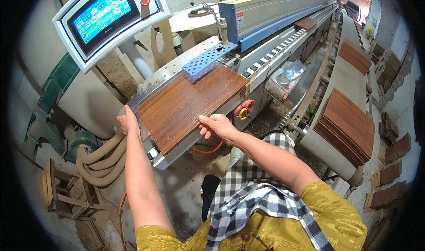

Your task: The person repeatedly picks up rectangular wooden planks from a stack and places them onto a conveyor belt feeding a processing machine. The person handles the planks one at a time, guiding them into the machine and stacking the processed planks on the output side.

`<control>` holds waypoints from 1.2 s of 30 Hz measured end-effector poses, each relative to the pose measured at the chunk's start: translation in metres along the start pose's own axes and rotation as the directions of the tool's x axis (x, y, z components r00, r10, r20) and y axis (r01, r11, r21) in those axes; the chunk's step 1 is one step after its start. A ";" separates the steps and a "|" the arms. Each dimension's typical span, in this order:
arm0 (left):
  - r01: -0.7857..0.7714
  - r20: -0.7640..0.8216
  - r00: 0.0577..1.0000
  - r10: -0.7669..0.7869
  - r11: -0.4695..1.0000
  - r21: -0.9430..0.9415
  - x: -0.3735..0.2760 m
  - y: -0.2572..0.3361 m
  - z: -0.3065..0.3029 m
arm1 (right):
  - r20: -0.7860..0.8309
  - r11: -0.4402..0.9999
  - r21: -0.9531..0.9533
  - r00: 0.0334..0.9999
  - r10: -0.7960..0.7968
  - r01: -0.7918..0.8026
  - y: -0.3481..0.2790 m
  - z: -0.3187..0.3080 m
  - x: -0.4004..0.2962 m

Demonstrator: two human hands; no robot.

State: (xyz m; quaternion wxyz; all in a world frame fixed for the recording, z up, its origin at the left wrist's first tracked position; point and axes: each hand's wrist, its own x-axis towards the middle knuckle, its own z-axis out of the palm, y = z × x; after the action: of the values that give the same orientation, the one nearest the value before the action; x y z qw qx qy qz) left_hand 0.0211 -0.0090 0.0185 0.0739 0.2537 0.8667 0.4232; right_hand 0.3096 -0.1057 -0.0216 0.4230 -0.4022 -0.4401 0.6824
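A brown wood-grain board lies flat on the infeed end of an edge-banding machine. Its far part reaches under a blue perforated guard plate. My right hand grips the board's near long edge, thumb on top and fingers curled at the side. At the board's left end, my left hand is against a clear plastic plate; its fingers are partly hidden, so its hold is unclear. Farther along the machine, another brown board sits on the white-padded feed track.
A control panel with a lit screen stands at upper left. Stacked brown boards lie on a belt conveyor to the right. Red- and yellow-handled scissors and a wire basket hang on the machine's side. Ribbed hoses and a wooden stool are at left.
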 end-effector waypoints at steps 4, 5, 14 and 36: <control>-0.021 0.007 1.000 0.021 1.000 -0.016 0.003 -0.003 0.003 | 0.108 0.999 0.020 0.993 0.036 -0.038 0.007 0.016 -0.011; -0.028 0.008 1.000 0.028 0.999 -0.020 0.005 -0.004 0.004 | 0.147 1.000 0.013 0.989 -0.002 0.000 0.013 0.022 -0.011; -0.004 0.070 0.998 0.006 1.000 -0.022 0.013 -0.007 0.004 | 0.099 0.997 0.079 0.995 -0.014 0.006 0.013 0.044 -0.012; -0.064 0.044 0.997 0.068 0.994 -0.090 0.010 -0.011 0.006 | -0.201 0.984 0.048 0.967 -0.157 0.170 0.000 -0.038 0.006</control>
State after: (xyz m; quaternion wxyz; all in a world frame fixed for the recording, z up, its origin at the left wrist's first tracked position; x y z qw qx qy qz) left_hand 0.0106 -0.0055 0.0067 0.0913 0.2884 0.8362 0.4574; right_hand 0.3427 -0.0899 -0.0333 0.5321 -0.4161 -0.4055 0.6159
